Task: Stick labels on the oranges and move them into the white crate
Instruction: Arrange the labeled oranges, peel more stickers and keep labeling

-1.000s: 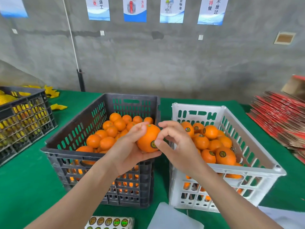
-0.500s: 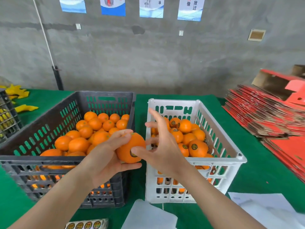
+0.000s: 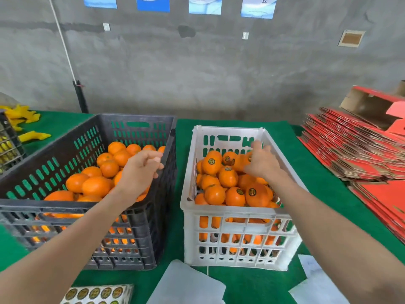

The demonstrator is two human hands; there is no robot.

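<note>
A: So, from the left: where is the left hand [image 3: 140,170]?

B: Its forearm comes up from 7 o'clock, and the hand hovers over the black crate [image 3: 65,208], above that crate's right wall. The back of the hand faces up. The fingers are loosely curled, with nothing in them.

A: And under it?

B: A pile of plain oranges [image 3: 96,186] in the black crate, no stickers showing on them.

A: The white crate [image 3: 228,210]?

B: At 3 o'clock of the black one, just beside it, on the green table [image 3: 252,281]. The labelled oranges [image 3: 235,196] lie in it, many with dark round stickers facing up.

A: The right hand [image 3: 263,163]?

B: Its arm reaches in from 5 o'clock. The hand is inside the white crate, toward the far right corner, about 1 o'clock of the heap. The fingers are spread over one orange [image 3: 240,163] on top. It is blurred, so I cannot tell whether it grips the fruit or merely touches it.

A: Labels?

B: A sticker sheet [image 3: 96,294] lies at 7 o'clock, at the table's near edge.
</note>
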